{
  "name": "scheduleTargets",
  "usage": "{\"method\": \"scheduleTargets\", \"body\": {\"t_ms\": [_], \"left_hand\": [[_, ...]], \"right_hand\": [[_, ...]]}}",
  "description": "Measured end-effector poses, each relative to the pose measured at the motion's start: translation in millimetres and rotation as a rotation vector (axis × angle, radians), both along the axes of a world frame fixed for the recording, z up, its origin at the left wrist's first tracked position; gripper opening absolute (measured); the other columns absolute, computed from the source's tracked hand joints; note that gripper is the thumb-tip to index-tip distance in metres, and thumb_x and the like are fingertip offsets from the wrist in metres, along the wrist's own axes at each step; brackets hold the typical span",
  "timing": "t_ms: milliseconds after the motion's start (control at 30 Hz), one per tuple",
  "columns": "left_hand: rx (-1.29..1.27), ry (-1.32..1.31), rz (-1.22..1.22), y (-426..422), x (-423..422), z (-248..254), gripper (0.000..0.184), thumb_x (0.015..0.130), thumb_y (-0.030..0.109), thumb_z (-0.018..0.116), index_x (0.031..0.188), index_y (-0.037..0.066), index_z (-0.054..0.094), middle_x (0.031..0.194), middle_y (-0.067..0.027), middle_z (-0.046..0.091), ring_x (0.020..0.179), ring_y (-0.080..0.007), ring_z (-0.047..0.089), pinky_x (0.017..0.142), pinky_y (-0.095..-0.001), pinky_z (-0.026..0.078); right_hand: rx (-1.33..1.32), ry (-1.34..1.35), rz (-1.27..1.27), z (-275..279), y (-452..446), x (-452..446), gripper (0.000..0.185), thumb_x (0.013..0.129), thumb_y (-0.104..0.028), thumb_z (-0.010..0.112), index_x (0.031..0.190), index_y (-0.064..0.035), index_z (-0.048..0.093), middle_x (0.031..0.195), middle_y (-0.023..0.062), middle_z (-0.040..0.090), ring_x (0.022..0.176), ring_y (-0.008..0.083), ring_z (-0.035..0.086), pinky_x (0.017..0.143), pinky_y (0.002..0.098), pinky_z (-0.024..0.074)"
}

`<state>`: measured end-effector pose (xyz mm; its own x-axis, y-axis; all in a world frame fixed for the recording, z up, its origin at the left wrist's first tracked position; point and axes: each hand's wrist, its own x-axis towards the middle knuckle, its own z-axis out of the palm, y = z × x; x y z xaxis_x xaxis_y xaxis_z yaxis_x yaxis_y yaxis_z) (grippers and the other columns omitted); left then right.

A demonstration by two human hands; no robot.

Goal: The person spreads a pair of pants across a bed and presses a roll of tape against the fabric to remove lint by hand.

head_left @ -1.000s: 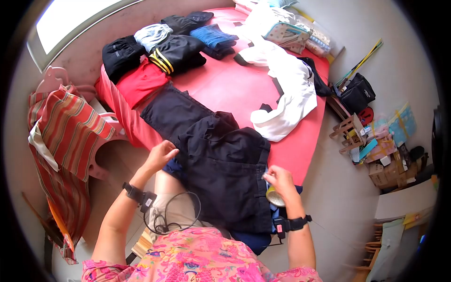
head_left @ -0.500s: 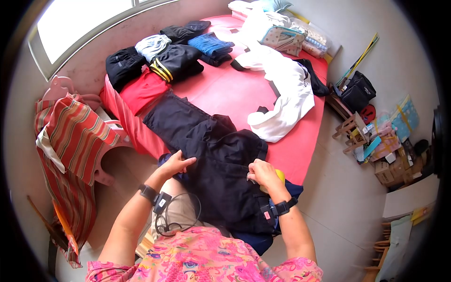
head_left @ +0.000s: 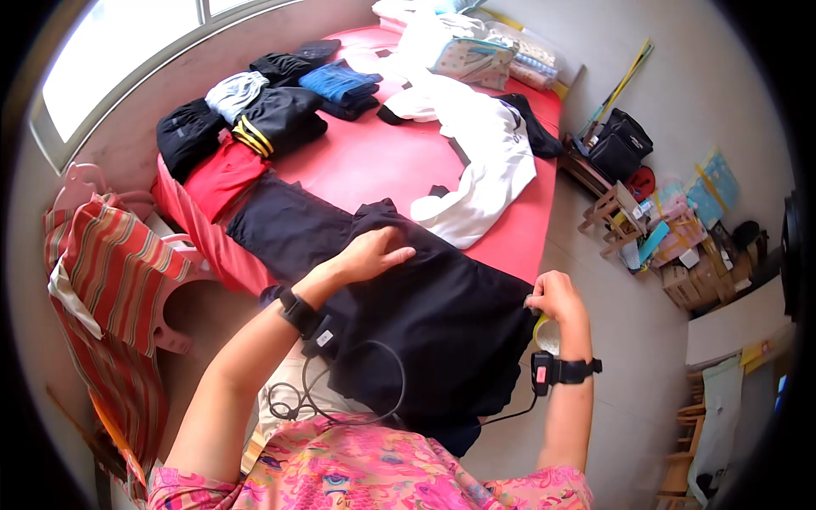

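A large black garment [head_left: 425,323] lies across my lap and the near edge of the bed. My right hand [head_left: 557,297] pinches its upper right corner and holds it out past the bed's side. Below that hand a yellow-rimmed round thing [head_left: 547,333] shows beside my wrist. My left hand [head_left: 378,253] rests on the upper part of the black cloth, its thumb apart from the fingers. Further along the bed a white garment [head_left: 489,161] with black trim lies spread out.
Folded clothes, among them blue jeans [head_left: 340,82] and red cloth [head_left: 223,177], lie on the pink bed sheet [head_left: 340,161]. A pink chair [head_left: 174,340] with striped cloth [head_left: 127,263] stands left. Boxes [head_left: 701,280] and a wooden stool [head_left: 614,219] are right.
My right hand has moved right, stretching the black garment's corner outward. My left hand has shifted up and right onto the cloth. The view has turned slightly.
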<state>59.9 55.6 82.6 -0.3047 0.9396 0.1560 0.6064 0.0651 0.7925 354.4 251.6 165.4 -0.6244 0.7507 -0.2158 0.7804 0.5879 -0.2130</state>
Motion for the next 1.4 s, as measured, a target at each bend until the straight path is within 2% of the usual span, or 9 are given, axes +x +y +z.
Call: {"method": "scheduleTargets", "body": {"t_ms": [167, 233, 267, 433, 633, 833, 967, 1200, 1400], "left_hand": [[0.093, 0.222, -0.169, 10, 21, -23, 0.059, 0.079, 0.045, 0.067, 0.118, 0.003, 0.05, 0.094, -0.0207, 0.061, 0.093, -0.0364, 0.059, 0.082, -0.0431, 0.046], [-0.159, 0.207, -0.292, 0, 28, -16, 0.071, 0.077, 0.044, 0.069, 0.132, 0.011, 0.038, 0.097, -0.022, 0.06, 0.097, -0.0393, 0.058, 0.085, -0.0455, 0.045], [-0.185, 0.201, -0.339, -5, 30, -7, 0.08, 0.075, 0.036, 0.074, 0.137, 0.011, 0.03, 0.115, -0.0245, 0.053, 0.099, -0.0422, 0.055, 0.086, -0.0439, 0.045], [-0.055, 0.322, -0.38, -33, 32, 23, 0.085, 0.07, 0.025, 0.076, 0.141, 0.02, 0.03, 0.136, -0.0233, 0.032, 0.113, -0.0414, 0.048, 0.094, -0.0433, 0.044], [-0.15, 0.502, -0.32, -42, 37, 2, 0.102, 0.059, 0.04, 0.082, 0.144, 0.017, 0.028, 0.146, -0.0284, 0.015, 0.131, -0.0451, 0.028, 0.106, -0.0448, 0.031], [-0.209, 0.48, -0.281, -29, 43, -28, 0.113, 0.052, 0.048, 0.083, 0.145, 0.017, 0.026, 0.146, -0.0294, 0.015, 0.135, -0.0446, 0.021, 0.107, -0.0484, 0.026], [-0.222, 0.497, -0.248, -25, 46, -43, 0.115, 0.051, 0.05, 0.082, 0.145, 0.018, 0.025, 0.147, -0.028, 0.016, 0.135, -0.0434, 0.022, 0.107, -0.0485, 0.025], [-0.182, 0.43, -0.234, -29, 37, -67, 0.111, 0.05, 0.052, 0.082, 0.143, 0.017, 0.031, 0.146, -0.0237, 0.023, 0.134, -0.0402, 0.027, 0.108, -0.0444, 0.026], [-0.172, 0.45, -0.238, -28, 36, -72, 0.114, 0.05, 0.054, 0.081, 0.144, 0.017, 0.03, 0.146, -0.0248, 0.023, 0.132, -0.041, 0.029, 0.107, -0.0441, 0.027]], "right_hand": [[-0.041, -0.06, -0.15, -81, 27, 29, 0.017, 0.063, -0.012, 0.078, 0.06, -0.0035, 0.063, 0.061, 0.011, 0.064, 0.058, 0.0223, 0.063, 0.059, 0.035, 0.0504], [-0.033, 0.012, -0.162, -100, 17, 33, 0.016, 0.062, -0.011, 0.077, 0.061, -0.0041, 0.063, 0.06, 0.0108, 0.064, 0.058, 0.0235, 0.063, 0.061, 0.0352, 0.0507], [-0.033, 0.056, -0.164, -108, 14, 36, 0.016, 0.063, -0.011, 0.076, 0.062, -0.0028, 0.063, 0.061, 0.0111, 0.063, 0.06, 0.0247, 0.063, 0.062, 0.0355, 0.0506], [0.114, 0.241, -0.072, -105, 9, 51, 0.021, 0.066, -0.019, 0.077, 0.067, -0.0019, 0.064, 0.079, 0.0136, 0.06, 0.076, 0.0296, 0.061, 0.069, 0.0378, 0.0491], [0.161, 0.326, -0.104, -27, -22, 29, 0.021, 0.068, -0.02, 0.075, 0.07, -0.0043, 0.062, 0.079, 0.0133, 0.059, 0.074, 0.0328, 0.059, 0.067, 0.0411, 0.0473], [0.168, 0.368, 0.262, -9, -89, -36, 0.02, 0.071, -0.021, 0.073, 0.072, -0.0043, 0.061, 0.082, 0.0133, 0.061, 0.076, 0.0315, 0.062, 0.068, 0.0413, 0.0495], [0.281, 0.236, 0.443, -60, -134, -106, 0.021, 0.07, -0.021, 0.073, 0.077, -0.003, 0.065, 0.08, 0.0146, 0.063, 0.077, 0.0311, 0.064, 0.069, 0.0401, 0.0514], [0.024, -0.153, 0.299, -102, -112, -142, 0.014, 0.074, -0.01, 0.068, 0.085, -0.0029, 0.07, 0.085, 0.0172, 0.068, 0.082, 0.0297, 0.068, 0.073, 0.0379, 0.0544], [-0.19, -0.283, 0.224, -97, -75, -134, 0.038, 0.06, -0.029, 0.083, 0.087, -0.0053, 0.07, 0.097, 0.0169, 0.067, 0.094, 0.0305, 0.065, 0.079, 0.0386, 0.0538]]}}
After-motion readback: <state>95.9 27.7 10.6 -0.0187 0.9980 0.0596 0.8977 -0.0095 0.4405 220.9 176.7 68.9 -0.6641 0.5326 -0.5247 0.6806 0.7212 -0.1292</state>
